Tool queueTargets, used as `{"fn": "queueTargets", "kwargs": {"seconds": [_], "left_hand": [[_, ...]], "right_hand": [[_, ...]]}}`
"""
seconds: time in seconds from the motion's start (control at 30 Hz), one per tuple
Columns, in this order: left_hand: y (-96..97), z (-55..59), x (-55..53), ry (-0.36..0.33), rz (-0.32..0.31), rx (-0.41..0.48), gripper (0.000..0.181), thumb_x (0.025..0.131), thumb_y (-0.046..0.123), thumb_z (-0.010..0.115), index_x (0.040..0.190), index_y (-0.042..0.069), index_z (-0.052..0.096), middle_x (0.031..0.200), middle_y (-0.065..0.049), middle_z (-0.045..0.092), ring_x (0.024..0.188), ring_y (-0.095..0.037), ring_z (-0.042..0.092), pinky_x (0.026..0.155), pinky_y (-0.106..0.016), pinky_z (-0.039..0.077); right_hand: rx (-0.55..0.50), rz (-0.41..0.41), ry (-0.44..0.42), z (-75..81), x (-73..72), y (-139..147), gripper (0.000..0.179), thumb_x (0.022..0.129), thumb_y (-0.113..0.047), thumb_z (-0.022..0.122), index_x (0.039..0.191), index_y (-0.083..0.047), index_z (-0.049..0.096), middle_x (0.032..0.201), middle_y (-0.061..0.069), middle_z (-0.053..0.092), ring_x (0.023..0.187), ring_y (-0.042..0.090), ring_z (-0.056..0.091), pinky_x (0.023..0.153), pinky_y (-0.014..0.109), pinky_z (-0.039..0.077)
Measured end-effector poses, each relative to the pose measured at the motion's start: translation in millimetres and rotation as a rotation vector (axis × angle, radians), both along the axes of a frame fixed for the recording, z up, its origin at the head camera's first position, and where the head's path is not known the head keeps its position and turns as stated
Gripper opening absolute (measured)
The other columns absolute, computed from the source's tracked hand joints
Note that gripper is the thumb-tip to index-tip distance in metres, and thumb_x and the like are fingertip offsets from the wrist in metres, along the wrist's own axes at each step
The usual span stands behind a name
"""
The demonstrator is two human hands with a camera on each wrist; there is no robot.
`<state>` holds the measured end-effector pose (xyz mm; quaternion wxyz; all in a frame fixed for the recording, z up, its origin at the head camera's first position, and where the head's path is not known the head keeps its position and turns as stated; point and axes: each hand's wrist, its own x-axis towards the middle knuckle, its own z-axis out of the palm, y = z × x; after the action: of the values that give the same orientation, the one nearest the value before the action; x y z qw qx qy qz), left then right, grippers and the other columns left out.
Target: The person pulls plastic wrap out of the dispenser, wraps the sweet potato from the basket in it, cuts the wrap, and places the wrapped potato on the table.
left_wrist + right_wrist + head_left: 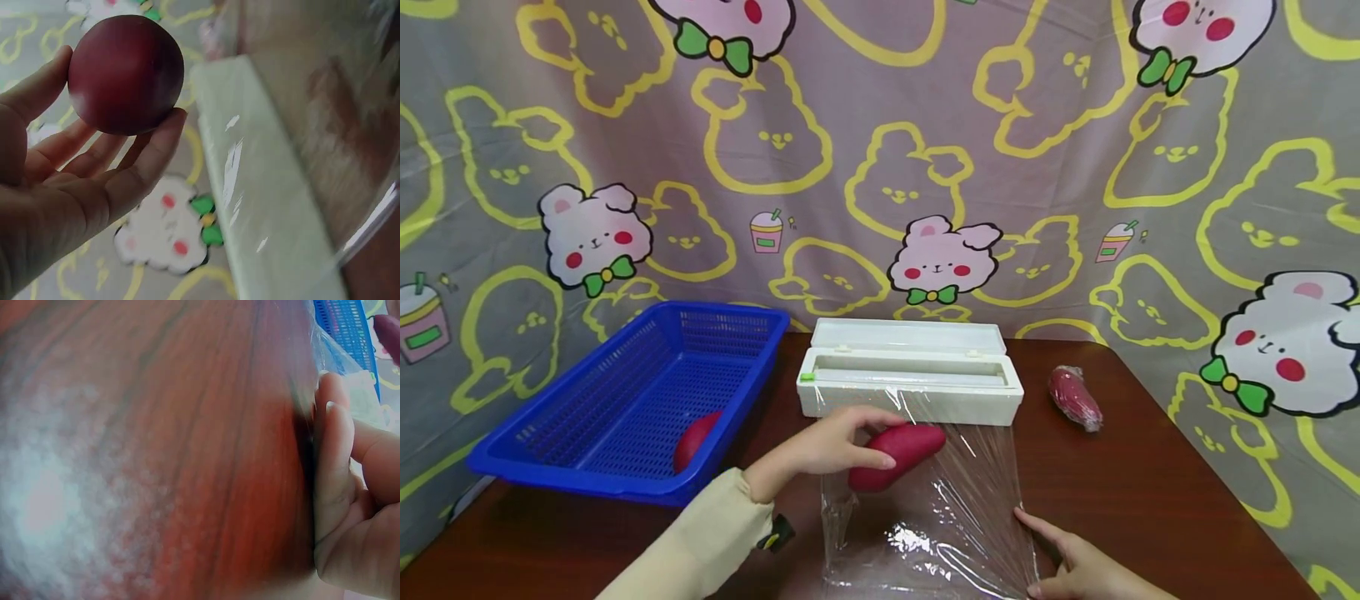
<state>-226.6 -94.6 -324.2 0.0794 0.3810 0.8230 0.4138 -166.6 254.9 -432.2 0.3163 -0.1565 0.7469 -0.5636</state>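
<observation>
My left hand [831,443] grips a smooth red sweet potato [913,450] between thumb and fingers, above a sheet of clear plastic wrap [925,521]. In the left wrist view the sweet potato [125,75] appears end-on, with the fingers curved around its underside. The wrap runs from a white dispenser box [917,406] with its lid up and a roll inside. At the sheet's right edge, my right hand [1078,562] holds the wrap between thumb and fingers. The right wrist view shows those fingers [334,444] close to the tabletop, partly hiding the film.
On the left stands a blue plastic basket [580,483] with another red sweet potato [696,442] in it. A wrapped sweet potato [1075,398] lies right of the box. A patterned cloth [820,167] hangs behind the brown wooden table [1150,467].
</observation>
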Motion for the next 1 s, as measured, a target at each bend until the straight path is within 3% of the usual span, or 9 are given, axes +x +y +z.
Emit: {"fn": "queueTargets", "kwargs": {"seconds": [0.17,0.37,0.63,0.7,0.87,1.0], "left_hand": [[22.2,-20.7,1.3,-0.033,-0.034,-0.095,0.046,0.075,0.016,0.072,0.116,0.002,0.057,0.101,-0.004,0.062,0.084,-0.005,0.056,0.073,-0.02,0.045],[36.0,-34.6,3.9,-0.061,-0.071,-0.181,0.043,0.074,0.016,0.073,0.114,0.004,0.06,0.097,0.001,0.063,0.08,-0.001,0.054,0.071,-0.017,0.044],[43.6,-46.9,0.6,0.027,-0.074,-0.304,0.043,0.075,0.019,0.073,0.113,0.006,0.06,0.102,0.002,0.062,0.089,-0.001,0.053,0.076,-0.018,0.042],[44.4,-50.3,-0.8,0.052,-0.07,-0.336,0.043,0.075,0.021,0.072,0.114,0.007,0.06,0.104,0.002,0.062,0.092,-0.003,0.053,0.079,-0.019,0.041],[45.9,-56.2,-2.9,0.067,-0.071,-0.387,0.043,0.078,0.024,0.069,0.116,0.008,0.059,0.109,0.002,0.061,0.102,-0.007,0.051,0.086,-0.022,0.038],[43.4,-55.7,-0.9,0.11,-0.055,-0.366,0.049,0.076,0.025,0.07,0.119,0.006,0.056,0.114,0.0,0.058,0.108,-0.011,0.049,0.09,-0.023,0.037]], "right_hand": [[-0.023,0.032,0.079,-2.4,0.4,0.4,0.088,0.078,-0.013,0.069,0.135,0.01,0.006,0.112,0.026,0.038,0.052,0.008,0.05,0.048,0.018,0.043],[-0.042,0.039,0.077,-2.4,0.7,0.6,0.089,0.078,-0.013,0.069,0.135,0.01,0.005,0.108,0.021,0.042,0.051,0.007,0.048,0.047,0.017,0.042],[-0.061,0.046,0.087,-3.0,3.1,1.2,0.086,0.079,-0.011,0.068,0.135,0.009,0.006,0.098,0.012,0.048,0.049,0.006,0.048,0.047,0.016,0.042],[-0.055,0.028,0.093,-3.4,3.9,0.9,0.086,0.078,-0.011,0.068,0.136,0.008,0.008,0.103,0.016,0.048,0.049,0.007,0.048,0.047,0.016,0.042],[-0.011,0.014,0.191,-4.1,5.5,0.1,0.085,0.076,-0.014,0.071,0.135,0.008,0.014,0.113,0.027,0.041,0.048,0.006,0.047,0.045,0.018,0.043],[0.066,0.007,0.292,-2.0,6.0,-1.9,0.081,0.074,-0.016,0.072,0.137,0.0,0.024,0.104,0.022,0.047,0.048,0.003,0.044,0.044,0.02,0.042]]}}
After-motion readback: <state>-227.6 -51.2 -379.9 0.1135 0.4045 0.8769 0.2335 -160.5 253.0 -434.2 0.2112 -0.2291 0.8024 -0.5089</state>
